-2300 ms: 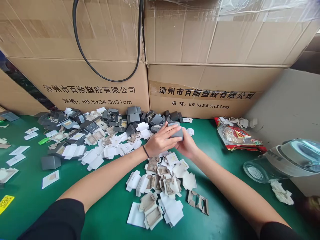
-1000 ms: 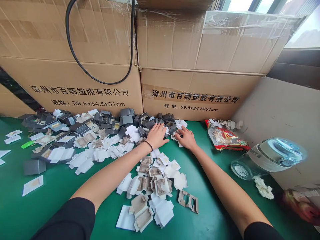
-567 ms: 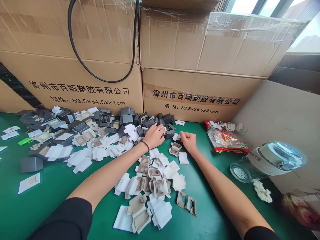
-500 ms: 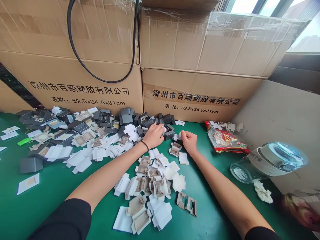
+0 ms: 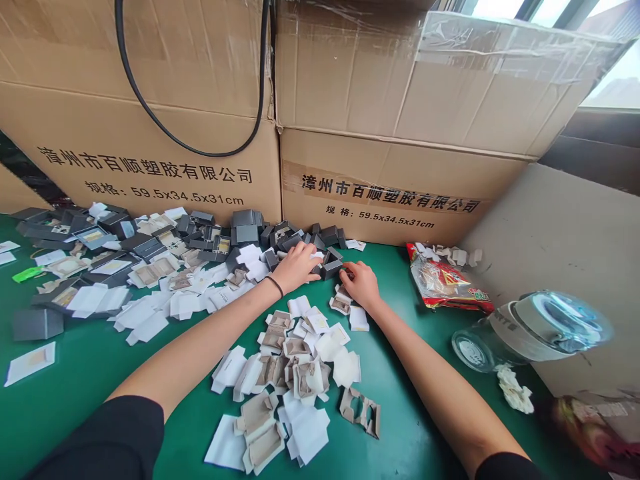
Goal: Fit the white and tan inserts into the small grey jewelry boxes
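My left hand [image 5: 295, 265] reaches into a heap of small grey boxes [image 5: 245, 233] at the foot of the cartons. Its fingers curl over an open small grey box [image 5: 331, 265] with a white scrap beside it. My right hand [image 5: 360, 283] is just right of that box, knuckles up and fingers curled in against its side; what they hold, if anything, is hidden. Below both hands lies a pile of white and beige card inserts [image 5: 295, 367] on the green table [image 5: 100, 380].
Two big cardboard cartons [image 5: 400, 173] wall off the back, with a black cable [image 5: 165, 133] hanging over the left one. A red snack bag [image 5: 443, 283], a glass jar on its side [image 5: 535, 327] and crumpled tissue [image 5: 510, 390] lie at right. A shut grey box [image 5: 37, 323] sits at far left.
Both hands put down the grey box they held and reached forward into the heap. The right hand dropped white pieces near the inserts, then moved back beside the open box.
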